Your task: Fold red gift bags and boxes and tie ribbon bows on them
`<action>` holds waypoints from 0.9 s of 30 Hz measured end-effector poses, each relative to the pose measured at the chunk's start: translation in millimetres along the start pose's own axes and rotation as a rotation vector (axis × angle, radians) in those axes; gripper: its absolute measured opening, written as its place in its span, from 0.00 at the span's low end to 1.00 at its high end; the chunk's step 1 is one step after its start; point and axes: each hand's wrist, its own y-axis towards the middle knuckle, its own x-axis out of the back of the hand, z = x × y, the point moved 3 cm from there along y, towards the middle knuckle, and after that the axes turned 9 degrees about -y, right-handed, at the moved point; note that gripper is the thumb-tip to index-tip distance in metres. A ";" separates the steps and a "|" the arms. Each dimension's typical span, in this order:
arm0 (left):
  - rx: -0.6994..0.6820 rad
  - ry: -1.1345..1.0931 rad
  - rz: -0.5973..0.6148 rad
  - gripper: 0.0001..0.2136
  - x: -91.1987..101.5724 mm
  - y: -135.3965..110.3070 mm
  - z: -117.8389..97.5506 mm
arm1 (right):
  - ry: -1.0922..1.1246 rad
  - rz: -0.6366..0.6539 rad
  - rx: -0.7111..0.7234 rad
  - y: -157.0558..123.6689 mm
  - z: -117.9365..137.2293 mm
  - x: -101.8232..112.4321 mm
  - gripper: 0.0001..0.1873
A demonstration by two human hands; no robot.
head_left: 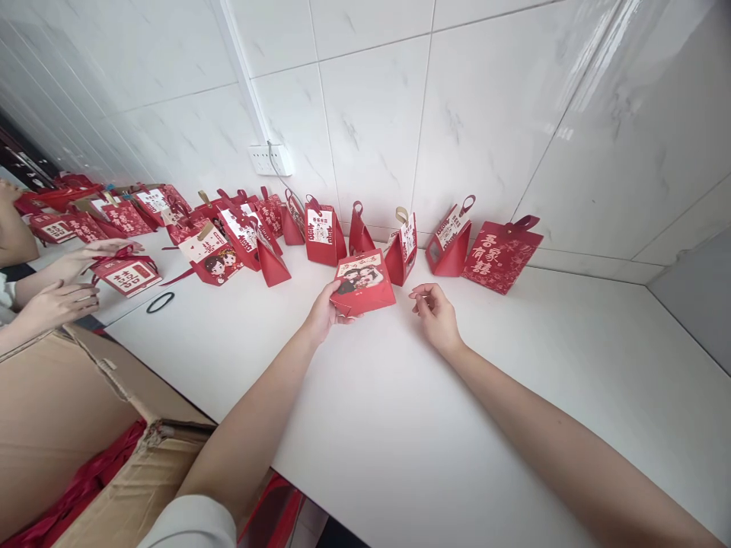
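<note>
Gripped at its left side by my left hand (325, 313) is a red gift box (364, 283) with a printed couple on its face, tilted and held above the white table (394, 426). My right hand (435, 310) is just right of that box, apart from it, its fingers curled with thumb and fingertips close together; whether anything small is between them I cannot make out. Behind the held box stand several red gift boxes with ribbon loops, among them a triangular box (403, 250) and a box with a white label (324, 234).
More red boxes line the wall, including a large one (502, 255) at right. Another person's hands (60, 297) hold a box (126, 274) at left. A black ring (161, 302) lies nearby. An open cardboard carton (62, 380) with red ribbons stands front left.
</note>
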 end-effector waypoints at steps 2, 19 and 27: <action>-0.100 0.134 -0.010 0.32 -0.1 -0.3 -0.4 | 0.000 -0.024 -0.012 1.0 -1.4 1.8 0.08; -0.308 0.994 0.067 0.21 3.8 -11.9 -9.3 | -0.211 0.162 0.051 -5.9 6.2 -4.4 0.18; -0.066 0.831 0.370 0.18 -2.8 -19.2 -3.7 | -0.245 0.310 0.209 -12.9 19.2 -6.8 0.18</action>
